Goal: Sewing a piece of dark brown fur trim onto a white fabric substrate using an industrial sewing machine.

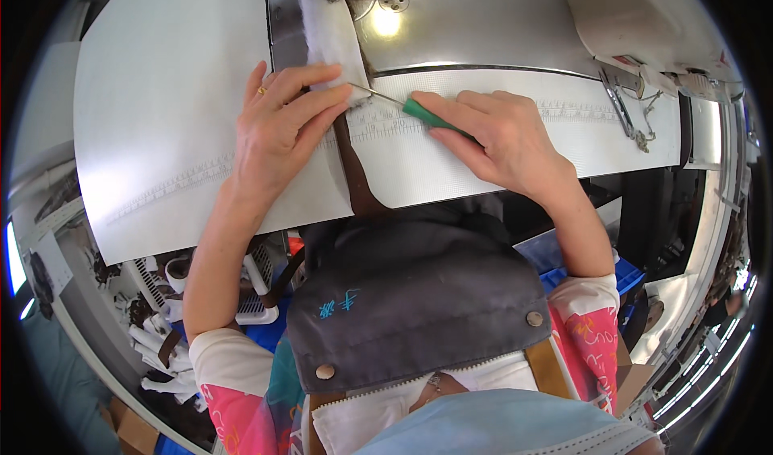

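My right hand (499, 137) grips a green-handled tool (423, 113); its thin metal shaft points left to the end of a white fuzzy fabric strip (328, 32). My left hand (286, 125), with a ring on one finger, is closed on the lower end of that strip, thumb and fingertips together beside the tool's tip, which is hard to make out. Beneath and below them a brown strip (361, 185) runs down to the front edge of the white table (161, 93) with printed rulers.
A sewing machine (628, 16) and its metal bed (467, 12) fill the back and upper right. Tweezers and small metal tools (624, 109) lie at the right. Below the table are white plastic baskets (258, 310), blue bins (628, 278) and cardboard boxes (133, 423).
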Motion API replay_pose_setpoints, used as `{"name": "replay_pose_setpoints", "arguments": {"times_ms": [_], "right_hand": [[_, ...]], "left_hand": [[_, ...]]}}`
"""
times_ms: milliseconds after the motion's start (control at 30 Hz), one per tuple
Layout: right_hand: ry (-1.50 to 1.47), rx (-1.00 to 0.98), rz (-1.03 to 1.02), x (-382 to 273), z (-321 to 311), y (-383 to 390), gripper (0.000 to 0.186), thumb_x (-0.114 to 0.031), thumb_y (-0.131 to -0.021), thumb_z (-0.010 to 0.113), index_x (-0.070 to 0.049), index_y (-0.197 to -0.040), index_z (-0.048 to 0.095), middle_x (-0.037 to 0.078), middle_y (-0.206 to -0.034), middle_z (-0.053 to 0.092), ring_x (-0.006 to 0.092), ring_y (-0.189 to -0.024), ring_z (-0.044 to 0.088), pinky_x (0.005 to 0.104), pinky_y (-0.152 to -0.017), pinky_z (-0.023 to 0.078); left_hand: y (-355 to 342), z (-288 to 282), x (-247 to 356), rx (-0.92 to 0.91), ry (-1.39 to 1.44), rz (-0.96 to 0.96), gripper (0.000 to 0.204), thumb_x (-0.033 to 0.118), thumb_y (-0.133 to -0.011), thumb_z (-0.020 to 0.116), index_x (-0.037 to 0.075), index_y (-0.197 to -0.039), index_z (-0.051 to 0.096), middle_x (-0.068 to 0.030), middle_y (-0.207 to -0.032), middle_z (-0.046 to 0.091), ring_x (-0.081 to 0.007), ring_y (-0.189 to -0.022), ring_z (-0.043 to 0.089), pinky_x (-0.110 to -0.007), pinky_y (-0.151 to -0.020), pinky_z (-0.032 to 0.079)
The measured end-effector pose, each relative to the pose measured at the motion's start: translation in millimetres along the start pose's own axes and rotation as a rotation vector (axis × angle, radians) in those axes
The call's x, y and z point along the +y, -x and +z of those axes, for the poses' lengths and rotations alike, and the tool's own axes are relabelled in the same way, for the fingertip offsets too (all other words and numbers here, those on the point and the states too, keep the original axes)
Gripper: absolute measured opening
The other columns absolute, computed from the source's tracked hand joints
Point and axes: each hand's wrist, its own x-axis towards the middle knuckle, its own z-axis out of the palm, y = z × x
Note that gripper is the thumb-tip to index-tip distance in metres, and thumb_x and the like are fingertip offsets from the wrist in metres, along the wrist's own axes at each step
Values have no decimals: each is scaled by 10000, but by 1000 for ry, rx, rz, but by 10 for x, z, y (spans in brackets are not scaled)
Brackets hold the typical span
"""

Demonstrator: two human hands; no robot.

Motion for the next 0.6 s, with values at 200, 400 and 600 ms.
{"name": "replay_pose_setpoints", "arguments": {"times_ms": [200,400,600], "right_hand": [[46,-21,-43,54,2,-67,354,-119,-763,663,-90,-1113,624,52,-606,497,228,-518,511,333,-491,395],[17,-38,-77,235,-7,-275,341,-119,-784,643,-93,-1124,620,63,-636,530,238,-534,525,341,-500,402],[23,-59,-96,324,-50,-446,259,-150,-809,630,-93,-1061,632,83,-692,602,276,-611,583,382,-519,435]], "left_hand": [[-30,-10,-46,-2,4,-10,120,133,-780,684,140,-900,683,37,-1015,626,-161,-864,599,-504,-993,328],[-184,-1,-176,-7,1,10,114,142,-789,675,132,-902,680,20,-1003,626,-192,-853,595,-484,-995,326],[-307,29,-315,44,-15,57,112,146,-798,669,129,-909,678,10,-1005,628,-200,-847,597,-472,-990,328]]}}
